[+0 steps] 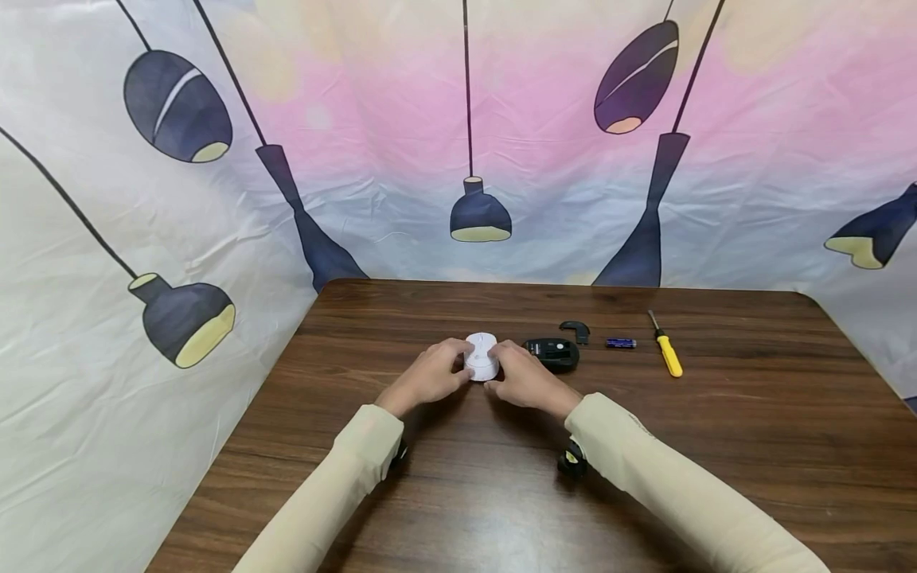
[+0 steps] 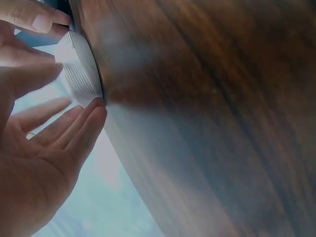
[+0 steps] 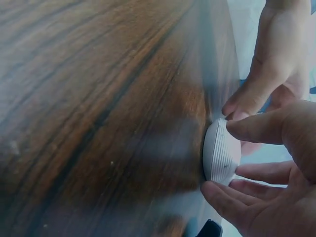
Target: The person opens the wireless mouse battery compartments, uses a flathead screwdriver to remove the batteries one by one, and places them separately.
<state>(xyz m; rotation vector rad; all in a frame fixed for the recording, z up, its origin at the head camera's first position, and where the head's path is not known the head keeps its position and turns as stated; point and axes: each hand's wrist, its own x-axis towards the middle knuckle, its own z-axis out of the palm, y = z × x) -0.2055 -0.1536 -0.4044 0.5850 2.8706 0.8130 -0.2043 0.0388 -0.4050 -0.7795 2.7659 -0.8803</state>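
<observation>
A white computer mouse (image 1: 481,358) with finely ribbed sides rests on the brown wooden table (image 1: 458,509) between both hands. From the left, my left hand (image 1: 431,372) holds it with thumb and fingertips. My right hand (image 1: 528,374) grips its right side the same way. In the left wrist view, the ribbed flank of the mouse (image 2: 79,69) shows between the thumb and fingers of the left hand (image 2: 49,153). The right wrist view has the right hand's fingertips (image 3: 217,192) low at the mouse's edge and its thumb against the top.
Just right of the right hand lies a black mouse (image 1: 555,355), underside up. Beyond it are a curved black cover piece (image 1: 576,330), a blue battery (image 1: 621,343) and a yellow-handled screwdriver (image 1: 669,354). A printed cloth (image 1: 401,119) hangs behind the table.
</observation>
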